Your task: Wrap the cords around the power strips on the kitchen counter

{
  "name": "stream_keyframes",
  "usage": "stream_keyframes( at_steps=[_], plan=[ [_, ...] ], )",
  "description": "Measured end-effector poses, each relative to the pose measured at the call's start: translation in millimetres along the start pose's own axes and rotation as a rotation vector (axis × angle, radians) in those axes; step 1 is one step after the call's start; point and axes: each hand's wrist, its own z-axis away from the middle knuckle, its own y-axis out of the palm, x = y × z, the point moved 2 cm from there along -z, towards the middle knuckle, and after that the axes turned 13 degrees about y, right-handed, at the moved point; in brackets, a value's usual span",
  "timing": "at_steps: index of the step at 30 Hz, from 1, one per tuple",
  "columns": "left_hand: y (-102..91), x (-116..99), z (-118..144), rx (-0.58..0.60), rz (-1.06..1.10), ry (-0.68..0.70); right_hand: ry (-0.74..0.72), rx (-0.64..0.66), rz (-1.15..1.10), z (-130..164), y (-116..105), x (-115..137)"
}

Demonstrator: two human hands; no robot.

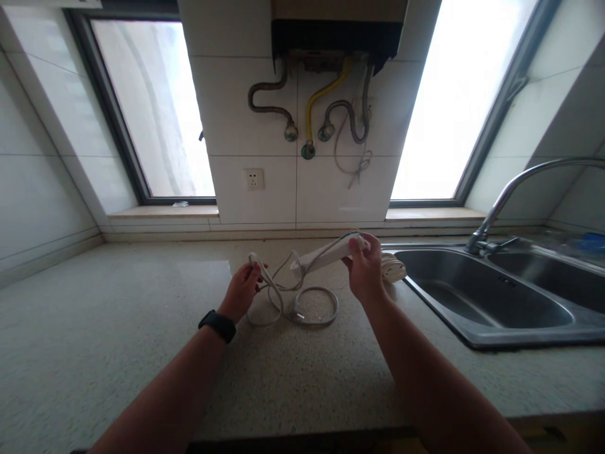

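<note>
My right hand (365, 260) grips the right end of a white power strip (326, 253), which tilts up to the right just above the counter. Between thumb and fingers, my left hand (244, 284) pinches a loop of the strip's white cord (274, 284). The cord hangs in loose loops between both hands. Below the strip, a plug (299, 310) and a round coil of cord (337, 306) rest on the counter. A second bundle of white cord (393, 268) lies right of my right hand, beside the sink.
On the right a steel double sink (467, 334) with a curved faucet (503, 198) is set into the speckled counter (155, 340). Behind stands a tiled wall with a socket (254, 179). Pipes and a yellow hose (326, 94) hang under a wall-mounted heater (335, 34), between two windows.
</note>
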Motion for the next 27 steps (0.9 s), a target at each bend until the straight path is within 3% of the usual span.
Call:
stream_keyframes(
  at_steps=[4,12,19,24,27],
  plan=[
    [8.2,-4.5,3.1,0.053,0.204,-0.109,0.149,-0.063,-0.057,2.4,1.5,-7.5],
    [12.9,-9.6,5.9,0.086,0.385,-0.149,0.362,-0.051,-0.095,10.4,9.2,-28.7],
    [22.3,-22.7,13.5,0.375,0.256,-0.106,0.398,0.025,-0.141,20.2,20.0,-38.6],
    [20.7,-28.6,17.2,0.367,0.131,-0.037,0.449,0.102,-0.131,30.5,30.7,-43.1],
    [16.7,-27.0,16.8,0.342,0.101,0.027,0.448,0.269,-0.052,38.3,35.1,-43.2]
  ],
)
